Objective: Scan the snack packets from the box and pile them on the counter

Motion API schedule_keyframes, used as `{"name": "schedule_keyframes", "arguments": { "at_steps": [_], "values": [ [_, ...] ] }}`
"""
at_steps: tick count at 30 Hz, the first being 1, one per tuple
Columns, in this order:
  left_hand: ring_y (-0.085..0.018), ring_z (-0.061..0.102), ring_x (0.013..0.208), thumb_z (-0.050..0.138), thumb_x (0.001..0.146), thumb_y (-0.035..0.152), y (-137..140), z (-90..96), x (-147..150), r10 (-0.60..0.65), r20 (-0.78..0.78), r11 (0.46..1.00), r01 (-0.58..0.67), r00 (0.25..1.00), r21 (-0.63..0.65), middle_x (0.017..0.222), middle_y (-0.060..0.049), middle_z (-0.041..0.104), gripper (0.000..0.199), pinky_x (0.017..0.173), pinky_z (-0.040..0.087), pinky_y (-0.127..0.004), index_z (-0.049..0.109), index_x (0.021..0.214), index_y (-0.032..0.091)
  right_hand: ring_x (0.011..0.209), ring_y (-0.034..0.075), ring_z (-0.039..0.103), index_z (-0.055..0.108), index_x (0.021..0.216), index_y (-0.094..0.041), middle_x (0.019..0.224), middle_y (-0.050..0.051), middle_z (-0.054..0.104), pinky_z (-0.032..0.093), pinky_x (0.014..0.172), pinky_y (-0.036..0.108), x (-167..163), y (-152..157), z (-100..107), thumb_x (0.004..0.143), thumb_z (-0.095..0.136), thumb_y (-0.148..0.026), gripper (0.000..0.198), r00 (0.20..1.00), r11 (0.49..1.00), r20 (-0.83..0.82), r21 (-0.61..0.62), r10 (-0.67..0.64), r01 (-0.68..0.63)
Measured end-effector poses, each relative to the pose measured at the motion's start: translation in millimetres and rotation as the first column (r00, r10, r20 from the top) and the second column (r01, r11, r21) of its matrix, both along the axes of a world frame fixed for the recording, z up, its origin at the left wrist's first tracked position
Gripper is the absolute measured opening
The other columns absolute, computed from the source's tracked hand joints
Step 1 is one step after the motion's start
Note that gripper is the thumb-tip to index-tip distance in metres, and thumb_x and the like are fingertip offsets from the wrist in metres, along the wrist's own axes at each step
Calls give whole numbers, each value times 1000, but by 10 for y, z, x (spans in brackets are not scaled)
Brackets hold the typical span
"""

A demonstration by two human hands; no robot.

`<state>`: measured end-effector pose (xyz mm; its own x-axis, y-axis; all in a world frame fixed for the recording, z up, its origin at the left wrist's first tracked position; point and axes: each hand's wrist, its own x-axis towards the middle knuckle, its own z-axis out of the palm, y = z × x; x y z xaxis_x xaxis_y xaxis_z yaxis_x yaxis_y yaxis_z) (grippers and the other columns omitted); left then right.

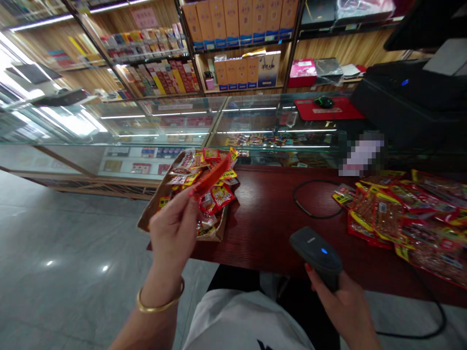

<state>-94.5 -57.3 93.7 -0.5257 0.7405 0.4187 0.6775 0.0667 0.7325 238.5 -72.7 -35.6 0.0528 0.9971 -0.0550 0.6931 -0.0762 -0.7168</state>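
My left hand (175, 228), with a gold bangle on the wrist, pinches one end of a red snack packet (213, 176). It holds the packet tilted above an open cardboard box (215, 236) filled with small red and yellow snack packets (221, 194). In my right hand (345, 304) is a dark handheld barcode scanner (315, 250) with a lit blue light, held by its handle over the table's front edge. Right of the scanner lies a loose pile of larger snack packets (386, 214), red and yellow with clear windows.
The dark red wooden table (262, 209) carries a looped black cable (297, 199). Behind it stands a glass display counter (251, 114) with a red mouse pad (310, 113), a mouse (324, 101) and a black machine (401, 107). Stocked shelves (237, 48) line the wall.
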Motion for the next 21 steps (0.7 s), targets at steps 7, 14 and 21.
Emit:
{"name": "schedule_keyframes", "arguments": {
  "at_steps": [7, 14, 21],
  "values": [
    [-24, 75, 87, 59, 92, 36, 520, -1081, 893, -410, 620, 857, 516, 669, 10, 99, -9, 79, 29, 79, 61, -35, 79, 104, 18, 62, 30, 75, 76, 89, -22, 65, 7, 78, 58, 65, 34, 32, -66, 23, 87, 60, -60, 42, 999, 998, -24, 46, -42, 43],
    [-28, 66, 121, 65, 87, 23, 551, -1586, 877, -470, 426, 841, 539, 773, -50, 135, -12, 68, 24, 110, 48, -44, 80, 105, 22, 55, 28, 73, 76, 97, -18, 61, 6, 76, 57, 58, 33, 112, -65, -34, 87, 59, -58, 45, 1000, 1000, -12, 10, 6, -6],
    [-25, 67, 109, 63, 73, 6, 625, -1517, 809, -523, 353, 780, 602, 776, -168, 114, -10, 74, 52, 103, 50, -42, 72, 123, 20, 56, 26, 74, 77, 98, -20, 67, 5, 78, 57, 59, 32, -17, -27, 44, 89, 58, -52, 38, 997, 996, -43, 64, 70, -67]
  ]
}}
